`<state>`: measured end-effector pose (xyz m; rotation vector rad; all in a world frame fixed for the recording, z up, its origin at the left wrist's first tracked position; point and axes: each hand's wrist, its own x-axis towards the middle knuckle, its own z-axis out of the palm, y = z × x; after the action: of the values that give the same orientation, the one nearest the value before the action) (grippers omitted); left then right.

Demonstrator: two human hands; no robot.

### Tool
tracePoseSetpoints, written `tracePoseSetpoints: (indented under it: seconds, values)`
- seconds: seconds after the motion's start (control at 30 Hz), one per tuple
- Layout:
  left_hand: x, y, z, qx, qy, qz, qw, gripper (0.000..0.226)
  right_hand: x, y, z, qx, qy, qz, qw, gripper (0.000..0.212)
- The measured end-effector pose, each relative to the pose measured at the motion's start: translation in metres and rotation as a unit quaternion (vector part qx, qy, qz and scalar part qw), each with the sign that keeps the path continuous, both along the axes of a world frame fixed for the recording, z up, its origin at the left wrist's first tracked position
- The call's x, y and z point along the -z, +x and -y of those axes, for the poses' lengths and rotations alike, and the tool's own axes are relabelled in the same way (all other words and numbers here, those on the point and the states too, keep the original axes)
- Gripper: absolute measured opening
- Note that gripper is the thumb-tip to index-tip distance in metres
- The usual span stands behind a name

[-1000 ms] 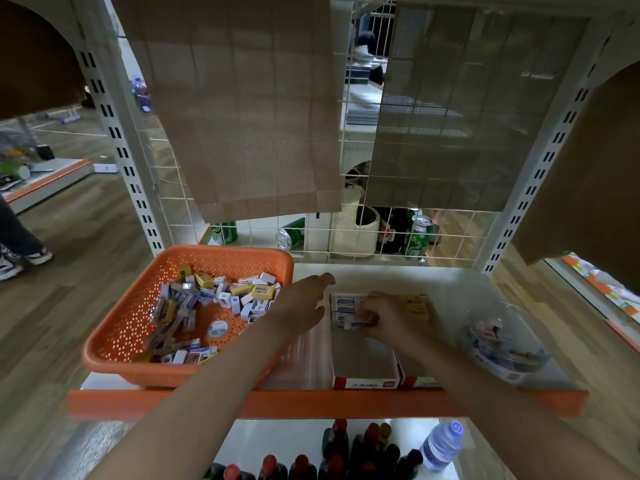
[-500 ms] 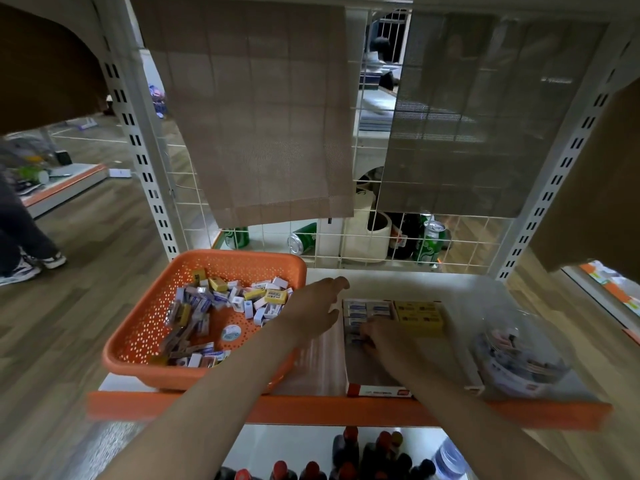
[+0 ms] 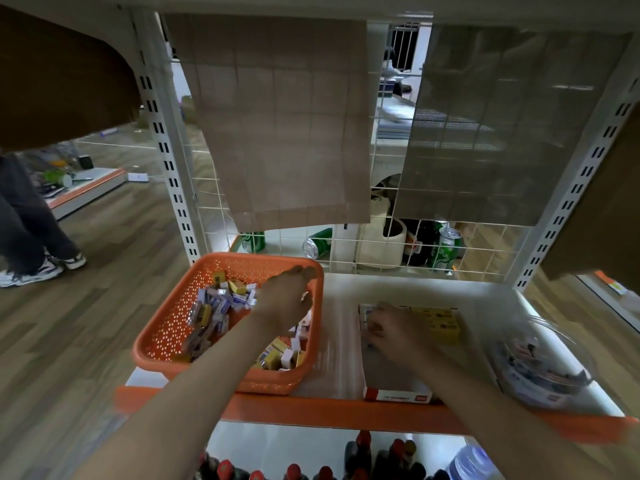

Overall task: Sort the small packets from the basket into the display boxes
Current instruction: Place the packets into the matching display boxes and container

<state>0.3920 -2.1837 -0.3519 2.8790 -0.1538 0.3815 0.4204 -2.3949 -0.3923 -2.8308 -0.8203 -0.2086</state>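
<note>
Picking from the basket, tidying the box
Left hand [image 3: 289, 299] hovers with slack fingers over small packets [image 3: 221, 306] in the orange basket [image 3: 162, 341] (probably choosing one); right hand [image 3: 394, 332] rests on blue packets [image 3: 364, 312] in the display box [image 3: 398, 396], grip unclear.

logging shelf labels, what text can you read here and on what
No text reads clearly.
Red front strip of the display box: white print, blurred.
Faces of the packets in the basket: print too small.
Sides of the green cans: markings too small.
Side of the clear tub: label blurred.
</note>
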Motion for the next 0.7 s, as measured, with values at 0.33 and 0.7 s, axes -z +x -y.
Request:
tracePoseSetpoints:
  seconds: [0.33, 0.7]
  values:
    - [-0.004, -0.035, -0.088, -0.120, 0.026, -0.091, 0.988, 0.033, -0.045, 0.002, -0.100, -0.046, 0.109, 0.014, 0.993, 0.015]
    - [0.012, -0.058, -0.130, -0.078, 0.056, -0.119, 0.988, 0.040, -0.006, -0.013, -0.194, -0.154, -0.010, -0.127, 0.980, 0.023]
